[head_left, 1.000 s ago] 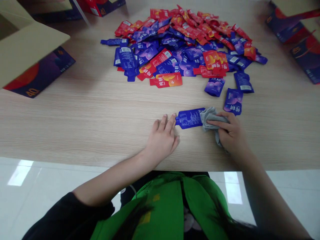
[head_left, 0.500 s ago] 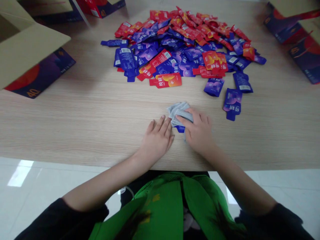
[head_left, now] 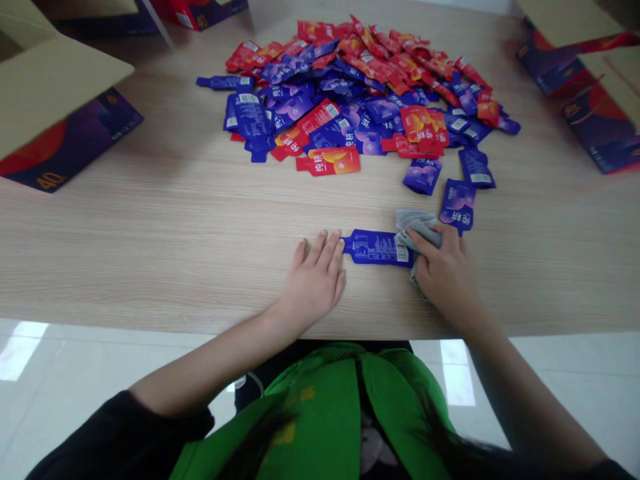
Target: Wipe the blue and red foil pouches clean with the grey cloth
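Observation:
A blue pouch [head_left: 376, 247] lies flat on the table in front of me, its printed back and barcode facing up. My left hand [head_left: 315, 277] rests palm down with fingers stretched out, the fingertips on the pouch's narrow neck at its left end. Bunched under the fingers of my right hand [head_left: 445, 270] is a grey cloth [head_left: 417, 227]. The cloth touches the pouch's wide right end and covers its upper corner. Just beyond the right hand lies another blue pouch [head_left: 459, 202], its lower tip partly hidden by the fingers.
A heap of red and blue pouches [head_left: 350, 93] spreads across the back of the table [head_left: 175, 247]. Open printed cartons stand at the left [head_left: 75, 133] and right [head_left: 600, 127]. The table's front edge runs close before my body.
The right hand swept the cloth left over the pouch to its neck, then back right to the wide end. The left hand stays at the neck, and the pouch's tilt has changed slightly.

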The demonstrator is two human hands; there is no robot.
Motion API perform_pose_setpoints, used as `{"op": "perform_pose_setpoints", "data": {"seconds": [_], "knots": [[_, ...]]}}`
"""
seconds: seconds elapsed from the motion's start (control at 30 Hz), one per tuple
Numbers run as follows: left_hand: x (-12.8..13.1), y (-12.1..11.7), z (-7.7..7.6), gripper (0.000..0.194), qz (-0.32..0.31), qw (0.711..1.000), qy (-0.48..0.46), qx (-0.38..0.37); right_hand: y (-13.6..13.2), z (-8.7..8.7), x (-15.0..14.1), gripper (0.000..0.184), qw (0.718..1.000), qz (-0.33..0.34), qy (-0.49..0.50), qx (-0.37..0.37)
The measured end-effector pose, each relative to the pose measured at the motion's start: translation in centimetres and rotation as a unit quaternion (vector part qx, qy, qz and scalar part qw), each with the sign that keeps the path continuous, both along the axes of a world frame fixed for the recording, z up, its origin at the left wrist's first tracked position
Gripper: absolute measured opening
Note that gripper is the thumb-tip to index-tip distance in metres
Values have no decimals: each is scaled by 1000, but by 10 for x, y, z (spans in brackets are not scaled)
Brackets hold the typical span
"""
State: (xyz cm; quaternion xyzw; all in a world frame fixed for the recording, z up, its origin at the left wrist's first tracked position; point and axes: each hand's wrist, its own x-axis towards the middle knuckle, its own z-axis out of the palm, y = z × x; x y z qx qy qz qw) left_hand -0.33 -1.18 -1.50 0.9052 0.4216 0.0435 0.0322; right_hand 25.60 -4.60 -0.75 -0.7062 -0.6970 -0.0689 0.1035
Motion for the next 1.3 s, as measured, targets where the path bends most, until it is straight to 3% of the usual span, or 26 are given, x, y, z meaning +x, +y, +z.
{"op": "perform_pose_setpoints", "data": {"seconds": [0.17,0.3,0.47,0.63,0.73,0.93,1.07,1.2,1.3], "knots": [[-5,2,-4,58,-9,1000,-25,5,4,-10,9,49,999,19,17,28],[-3,2,1,57,-5,1000,-9,6,12,2,12,49,995,44,83,43],[2,1,4,57,-2,1000,-5,7,18,19,-32,52,984,91,139,69],[1,1,6,54,1,1000,-2,-8,14,8,-71,48,989,128,78,-18],[0,1,6,57,3,1000,-9,-14,5,1,-56,50,993,98,73,-5],[3,0,6,58,11,1000,-15,-17,-9,-9,10,49,993,28,109,38],[5,-1,7,60,8,1000,-7,-20,2,5,24,43,988,23,144,42],[5,-1,8,63,2,1000,2,-13,17,25,-10,44,979,59,161,108],[3,0,8,58,-1,1000,5,-6,20,22,-46,47,975,157,148,51]]}}
